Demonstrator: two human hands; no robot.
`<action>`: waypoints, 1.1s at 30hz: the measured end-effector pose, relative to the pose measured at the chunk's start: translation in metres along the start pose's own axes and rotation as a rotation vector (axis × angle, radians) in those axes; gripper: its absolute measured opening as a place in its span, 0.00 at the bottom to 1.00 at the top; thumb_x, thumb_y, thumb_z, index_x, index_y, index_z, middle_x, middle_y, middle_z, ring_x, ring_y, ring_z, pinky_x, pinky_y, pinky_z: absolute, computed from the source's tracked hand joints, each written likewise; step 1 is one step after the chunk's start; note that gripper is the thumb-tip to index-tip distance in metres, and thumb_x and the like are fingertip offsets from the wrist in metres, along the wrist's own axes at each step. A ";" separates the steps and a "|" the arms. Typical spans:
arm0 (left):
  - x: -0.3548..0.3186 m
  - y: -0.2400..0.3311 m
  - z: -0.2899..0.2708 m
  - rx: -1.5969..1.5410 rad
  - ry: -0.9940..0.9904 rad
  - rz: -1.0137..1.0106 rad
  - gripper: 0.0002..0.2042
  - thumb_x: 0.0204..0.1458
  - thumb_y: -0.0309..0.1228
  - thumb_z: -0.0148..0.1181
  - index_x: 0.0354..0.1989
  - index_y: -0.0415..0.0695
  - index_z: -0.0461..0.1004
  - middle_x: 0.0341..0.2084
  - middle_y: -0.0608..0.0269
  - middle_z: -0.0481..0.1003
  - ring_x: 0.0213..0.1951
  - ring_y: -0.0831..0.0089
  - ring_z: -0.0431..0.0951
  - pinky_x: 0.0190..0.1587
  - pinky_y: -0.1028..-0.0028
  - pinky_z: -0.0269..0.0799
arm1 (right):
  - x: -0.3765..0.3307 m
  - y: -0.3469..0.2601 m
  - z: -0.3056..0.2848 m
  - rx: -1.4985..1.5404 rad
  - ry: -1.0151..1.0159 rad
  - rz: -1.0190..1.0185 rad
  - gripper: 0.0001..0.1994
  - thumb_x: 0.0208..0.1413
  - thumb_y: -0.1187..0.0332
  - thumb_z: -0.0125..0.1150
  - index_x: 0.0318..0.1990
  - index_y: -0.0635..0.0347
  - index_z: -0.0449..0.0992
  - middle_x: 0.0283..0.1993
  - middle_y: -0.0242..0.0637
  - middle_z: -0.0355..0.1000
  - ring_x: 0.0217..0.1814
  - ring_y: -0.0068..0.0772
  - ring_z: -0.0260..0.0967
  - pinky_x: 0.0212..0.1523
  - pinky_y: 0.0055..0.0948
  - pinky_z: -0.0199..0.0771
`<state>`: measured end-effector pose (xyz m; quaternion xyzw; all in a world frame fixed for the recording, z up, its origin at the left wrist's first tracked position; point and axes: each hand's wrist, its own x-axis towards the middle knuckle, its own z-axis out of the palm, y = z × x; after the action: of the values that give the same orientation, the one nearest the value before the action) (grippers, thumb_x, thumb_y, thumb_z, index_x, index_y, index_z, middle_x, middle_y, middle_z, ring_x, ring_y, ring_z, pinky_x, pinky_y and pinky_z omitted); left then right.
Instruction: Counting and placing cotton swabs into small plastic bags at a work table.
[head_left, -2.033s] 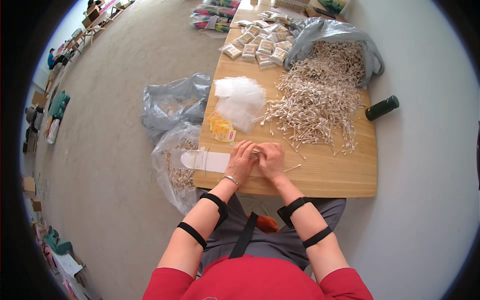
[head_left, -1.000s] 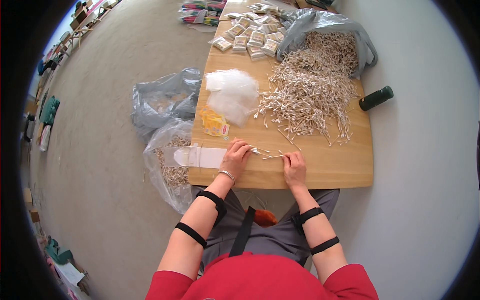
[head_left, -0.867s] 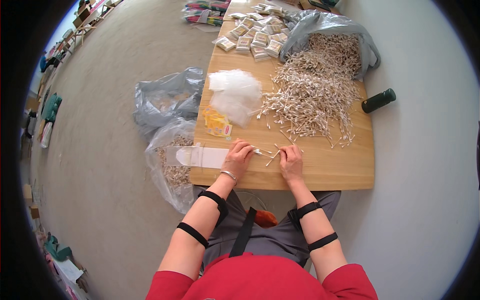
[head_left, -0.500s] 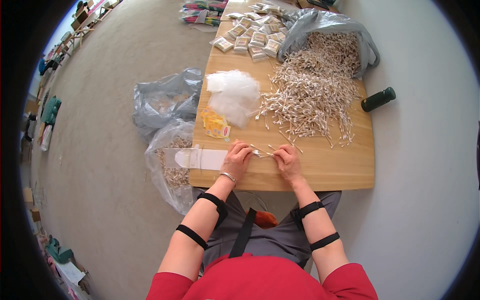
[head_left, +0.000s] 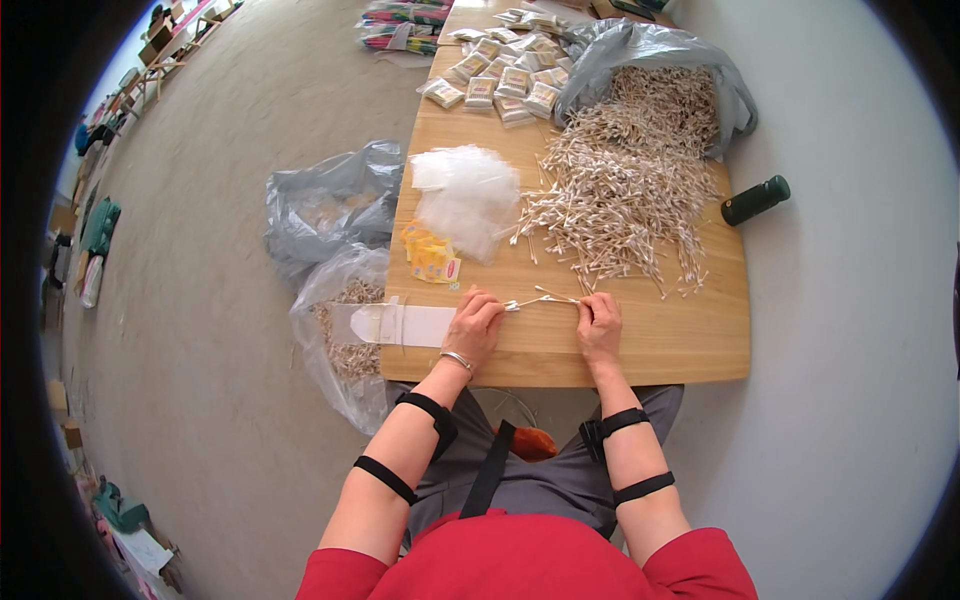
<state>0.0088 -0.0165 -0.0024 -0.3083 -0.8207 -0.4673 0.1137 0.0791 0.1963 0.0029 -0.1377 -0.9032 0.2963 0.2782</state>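
Close to the near edge of the wooden table (head_left: 660, 345), my left hand (head_left: 475, 328) is closed round a few cotton swabs (head_left: 512, 306), whose white tips stick out toward the right. My right hand (head_left: 599, 325) pinches the ends of a couple of cotton swabs (head_left: 558, 297) that point left, toward those tips. Beyond it spreads a big heap of loose cotton swabs (head_left: 610, 210), spilling out of a grey plastic bag (head_left: 738, 95). Left of my left hand, a white flat strip with a band (head_left: 425, 326) reaches over the table's left edge.
Clear plastic sachets (head_left: 465, 195) and yellow cards (head_left: 430, 255) lie left of the heap. Filled packets (head_left: 500, 80) gather at the far end. A dark green bottle (head_left: 755, 200) lies by the right edge. Plastic bags (head_left: 335, 205) hang or stand left of the table.
My right hand has moved right, away from my left hand, with swabs in its fingers. The left hand stays nearly in place.
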 end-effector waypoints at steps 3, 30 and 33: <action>-0.001 -0.001 0.000 -0.001 -0.020 -0.011 0.04 0.44 0.21 0.61 0.28 0.42 0.74 0.30 0.60 0.73 0.43 0.60 0.72 0.57 0.60 0.65 | 0.000 0.000 -0.003 0.009 -0.018 0.017 0.02 0.46 0.77 0.60 0.28 0.61 0.73 0.33 0.39 0.68 0.39 0.45 0.65 0.41 0.37 0.66; -0.002 -0.005 0.004 0.120 -0.074 0.014 0.08 0.46 0.24 0.60 0.36 0.40 0.72 0.46 0.55 0.69 0.53 0.55 0.67 0.60 0.59 0.60 | 0.004 -0.049 0.042 0.080 -0.070 -0.049 0.07 0.46 0.76 0.59 0.35 0.59 0.74 0.35 0.39 0.69 0.40 0.44 0.65 0.43 0.37 0.66; 0.000 0.002 0.005 0.109 -0.043 -0.049 0.08 0.47 0.24 0.58 0.37 0.40 0.72 0.47 0.55 0.70 0.54 0.56 0.67 0.60 0.60 0.60 | 0.006 -0.058 0.047 0.015 -0.034 -0.023 0.08 0.45 0.74 0.61 0.36 0.59 0.74 0.34 0.38 0.68 0.40 0.44 0.65 0.44 0.37 0.66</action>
<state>0.0109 -0.0115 -0.0038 -0.2913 -0.8546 -0.4179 0.1009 0.0415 0.1314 0.0093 -0.1200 -0.9071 0.3021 0.2673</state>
